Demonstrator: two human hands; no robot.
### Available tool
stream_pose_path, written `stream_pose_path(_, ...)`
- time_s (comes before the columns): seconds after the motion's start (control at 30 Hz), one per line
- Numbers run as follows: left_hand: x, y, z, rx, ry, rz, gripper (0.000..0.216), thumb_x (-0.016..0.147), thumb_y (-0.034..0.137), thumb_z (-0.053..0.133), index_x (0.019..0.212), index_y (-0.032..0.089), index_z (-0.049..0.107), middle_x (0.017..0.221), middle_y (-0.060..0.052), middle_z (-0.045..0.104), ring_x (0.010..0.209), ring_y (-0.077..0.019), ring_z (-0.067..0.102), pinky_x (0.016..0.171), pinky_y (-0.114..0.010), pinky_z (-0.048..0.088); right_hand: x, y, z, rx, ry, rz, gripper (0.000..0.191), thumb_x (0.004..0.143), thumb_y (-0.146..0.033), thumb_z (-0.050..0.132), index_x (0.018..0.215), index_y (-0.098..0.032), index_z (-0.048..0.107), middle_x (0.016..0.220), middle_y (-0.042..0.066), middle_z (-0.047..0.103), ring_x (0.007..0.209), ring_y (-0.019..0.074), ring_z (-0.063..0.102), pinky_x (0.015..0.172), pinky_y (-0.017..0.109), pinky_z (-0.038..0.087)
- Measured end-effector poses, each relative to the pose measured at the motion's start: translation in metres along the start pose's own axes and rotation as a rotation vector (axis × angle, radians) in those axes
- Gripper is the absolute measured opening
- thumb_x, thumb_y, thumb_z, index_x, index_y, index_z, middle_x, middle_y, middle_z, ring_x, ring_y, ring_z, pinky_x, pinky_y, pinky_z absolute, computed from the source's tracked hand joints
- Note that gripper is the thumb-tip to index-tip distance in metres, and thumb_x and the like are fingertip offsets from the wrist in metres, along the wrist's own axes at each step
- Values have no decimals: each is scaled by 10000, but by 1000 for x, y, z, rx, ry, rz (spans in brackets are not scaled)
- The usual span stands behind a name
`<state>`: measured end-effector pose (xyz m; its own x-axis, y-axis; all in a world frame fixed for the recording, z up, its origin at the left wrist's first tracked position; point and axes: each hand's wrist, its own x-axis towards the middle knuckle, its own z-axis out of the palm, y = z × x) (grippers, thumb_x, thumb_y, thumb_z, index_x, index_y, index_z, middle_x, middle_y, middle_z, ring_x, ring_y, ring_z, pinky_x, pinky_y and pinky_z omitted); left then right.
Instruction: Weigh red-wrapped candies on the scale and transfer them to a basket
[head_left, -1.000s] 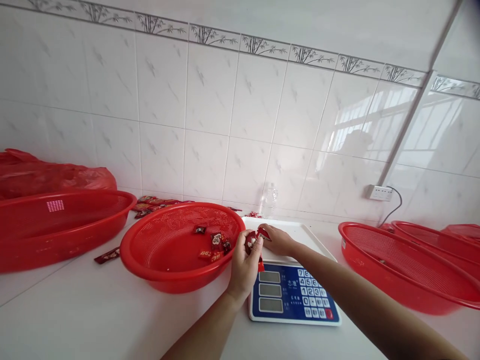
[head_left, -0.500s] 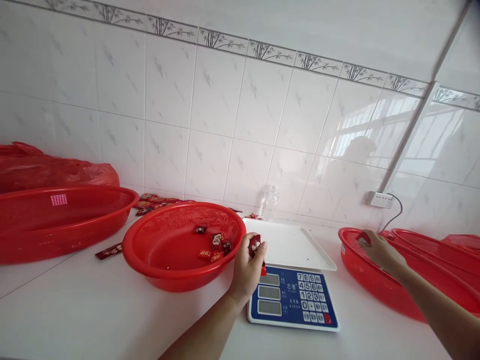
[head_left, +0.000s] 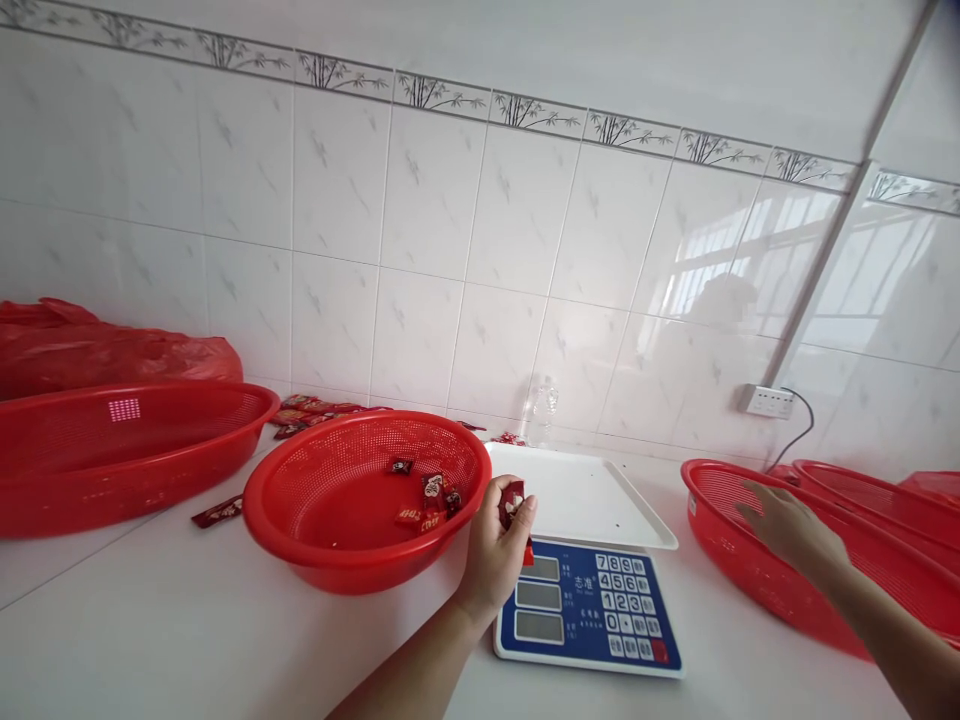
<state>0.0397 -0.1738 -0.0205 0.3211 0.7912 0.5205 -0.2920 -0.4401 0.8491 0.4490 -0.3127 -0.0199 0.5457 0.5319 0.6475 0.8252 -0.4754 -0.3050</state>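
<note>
Left hand (head_left: pixel 495 550) pinches red candy packets (head_left: pixel 513 503) above its fingertips.

On the bench (head_left: pixel 150 640), a digital scale (head_left: pixel 585 600) stands between a round basket (head_left: pixel 360 510) on its left, with wrapped candies (head_left: pixel 427 500) in it, and an oval basket (head_left: pixel 810 560) on its right; behind the scale stands a bottle (head_left: pixel 541 410) against the wall
</note>
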Motion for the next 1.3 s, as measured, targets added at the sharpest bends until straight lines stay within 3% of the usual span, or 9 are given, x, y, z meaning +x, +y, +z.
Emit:
stream_pose_path(0.1,-1,1,0,-2,-15,-13,279,880,415,557,1062,205,532,815,1,536,651,-118,503,631,-236,449,-17,-68,5,22,-69,-160,523,889,-566,406,1353,-333,469,1382,111,505,1192,353,527,745,481,537)
stream_pose_path(0.17,-1,2,1,-11,-11,-17,277,880,411,558,1067,210,529,806,6,538,658,-119,508,633,-236,451,-41,-125,4,52,-92,-418,552,934,-511,402,1447,-321,336,1472,94,400,1222,328,506,891,514,505)
stream_pose_path(0.3,-5,4,3,-31,-73,-26,346,864,386,593,1150,218,496,837,-1,571,703,-128,546,667,-248,468,-94,-218,-5,155,-150,-1038,650,896,-453,563,1470,-383,264,1548,60,273,1384,306,311,1099,540,323)
stream_pose_path(0.4,-8,8,4,-73,-195,-69,487,847,368,623,1269,221,430,943,-36,614,821,-161,607,752,-286,502,-110,-252,-8,163,-128,-1208,671,867,-447,614,1457,-365,305,1547,80,271,1412,321,239,1103,584,291)
stream_pose_path(0.5,-9,11,4,-151,-262,-87,621,841,313,634,1380,223,340,1247,-103,556,1106,-202,575,963,-336,454,-107,-263,-5,170,-11,-1237,573,879,-346,618,1408,-264,413,1494,132,364,1382,344,288,1059,590,352)
stream_pose_path(0.6,-7,13,2,-223,-326,-112,722,841,249,630,1448,228,239,1299,-111,531,1180,-214,542,1032,-369,407,-96,-264,-3,178,80,-1280,419,910,-239,562,1325,-212,507,1384,133,499,1285,322,418,994,529,436)
stream_pose_path(0.93,-5,7,0,-284,-419,-192,875,801,124,634,1492,230,108,1096,-54,621,1069,-199,581,966,-375,423,-84,-261,-11,154,105,-1344,226,938,-101,460,1137,-155,554,1071,102,663,915,216,608,680,336,525)
stream_pose_path(1.1,-6,13,0,-370,-432,-232,762,863,233,598,1478,246,148,1171,-63,575,955,-173,610,864,-342,487,-79,-260,-9,195,101,-1308,180,957,-159,459,1107,-167,557,1034,88,671,890,208,608,704,348,513)
stream_pose_path(1.3,-7,12,-1,-385,-403,-164,699,904,281,543,1478,264,144,1292,-93,503,1114,-220,553,890,-376,506,-72,-260,0,344,82,-1174,160,963,-243,490,1108,-198,539,984,72,688,858,203,620,733,353,484)
